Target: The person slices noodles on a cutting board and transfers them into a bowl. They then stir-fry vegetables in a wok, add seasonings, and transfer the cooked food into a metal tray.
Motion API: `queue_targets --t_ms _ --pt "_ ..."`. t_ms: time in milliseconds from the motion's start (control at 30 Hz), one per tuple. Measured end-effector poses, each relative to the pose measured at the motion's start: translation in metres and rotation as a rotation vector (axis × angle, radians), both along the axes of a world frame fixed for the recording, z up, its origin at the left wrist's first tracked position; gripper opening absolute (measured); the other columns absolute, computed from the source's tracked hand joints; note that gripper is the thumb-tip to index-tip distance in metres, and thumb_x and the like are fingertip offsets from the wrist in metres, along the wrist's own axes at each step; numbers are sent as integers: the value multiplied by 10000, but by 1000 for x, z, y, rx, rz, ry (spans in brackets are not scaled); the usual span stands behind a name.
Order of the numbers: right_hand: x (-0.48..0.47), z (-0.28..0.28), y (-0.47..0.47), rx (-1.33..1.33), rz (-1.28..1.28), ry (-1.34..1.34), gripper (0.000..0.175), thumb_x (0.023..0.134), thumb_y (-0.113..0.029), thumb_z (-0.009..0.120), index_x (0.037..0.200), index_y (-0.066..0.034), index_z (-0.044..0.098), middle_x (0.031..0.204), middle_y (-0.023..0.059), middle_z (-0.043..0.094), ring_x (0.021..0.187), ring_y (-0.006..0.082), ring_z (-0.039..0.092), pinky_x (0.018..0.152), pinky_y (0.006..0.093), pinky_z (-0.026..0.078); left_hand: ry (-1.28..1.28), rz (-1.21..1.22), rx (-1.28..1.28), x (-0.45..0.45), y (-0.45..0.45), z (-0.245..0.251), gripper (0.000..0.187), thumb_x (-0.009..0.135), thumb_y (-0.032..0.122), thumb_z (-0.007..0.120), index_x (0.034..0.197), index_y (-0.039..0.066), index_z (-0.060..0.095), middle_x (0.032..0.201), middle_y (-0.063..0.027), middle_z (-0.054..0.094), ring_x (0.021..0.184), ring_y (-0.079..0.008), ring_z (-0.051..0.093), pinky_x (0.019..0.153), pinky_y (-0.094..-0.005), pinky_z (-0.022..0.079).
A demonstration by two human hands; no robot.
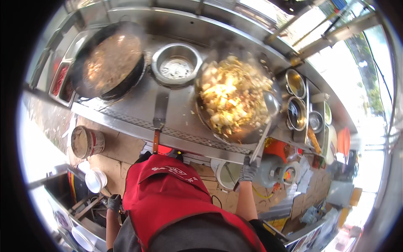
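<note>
My right hand, in a grey knit glove, grips the handle of a metal ladle. The ladle's bowl rests at the right side of a large wok full of steaming chopped vegetables, pale and yellowish pieces with darker bits among them. Low at my left side is my left hand, also gloved, its fingers curled beside dark metal parts of a cart. Whether it holds anything is hidden. A wide-bladed spatula lies on the steel counter, its wooden handle hanging over the front edge.
At left a second wok steams with brown liquid. Between the woks sits a metal pot. Metal seasoning pots stand at right. Below are a bucket, a white tub and a gas cylinder.
</note>
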State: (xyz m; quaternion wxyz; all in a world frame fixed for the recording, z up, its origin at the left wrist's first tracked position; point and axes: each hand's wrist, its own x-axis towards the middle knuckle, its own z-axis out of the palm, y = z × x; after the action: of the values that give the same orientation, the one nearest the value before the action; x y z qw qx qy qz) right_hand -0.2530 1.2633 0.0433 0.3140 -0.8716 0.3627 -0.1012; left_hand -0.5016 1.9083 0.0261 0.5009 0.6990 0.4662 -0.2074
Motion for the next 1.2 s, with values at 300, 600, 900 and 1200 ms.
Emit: queue_targets --t_ms 300,600,900,1200 --pt "-24 -23 21 261 -221 84 477 838 -445 661 975 4 579 554 44 446 437 164 425 400 318 374 198 -58 93 27 30 -5 334 844 289 618 994 -7 663 861 -117 689 760 -224 647 700 -358 496" --pt "89 205 269 984 445 -176 425 878 -344 626 1077 16 518 501 15 393 350 123 387 323 262 328 133 -254 194 120 155 -5 316 841 282 600 1014 28 675 971 -166 683 917 -280 649 831 -365 478" --pt "186 250 675 1137 745 227 547 808 -283 721 1258 -60 505 606 19 474 384 105 439 347 239 374 23 231 -123 103 425 -78 258 873 212 574 993 -3 654 801 -93 669 698 -205 620 657 -319 494" --pt "426 159 972 600 1012 485 81 835 -102 551 869 -41 592 642 28 559 456 110 514 410 283 446 -23 899 -142 -17 549 -91 115 892 138 559 895 36 613 624 -41 565 474 -128 496 412 -274 376"
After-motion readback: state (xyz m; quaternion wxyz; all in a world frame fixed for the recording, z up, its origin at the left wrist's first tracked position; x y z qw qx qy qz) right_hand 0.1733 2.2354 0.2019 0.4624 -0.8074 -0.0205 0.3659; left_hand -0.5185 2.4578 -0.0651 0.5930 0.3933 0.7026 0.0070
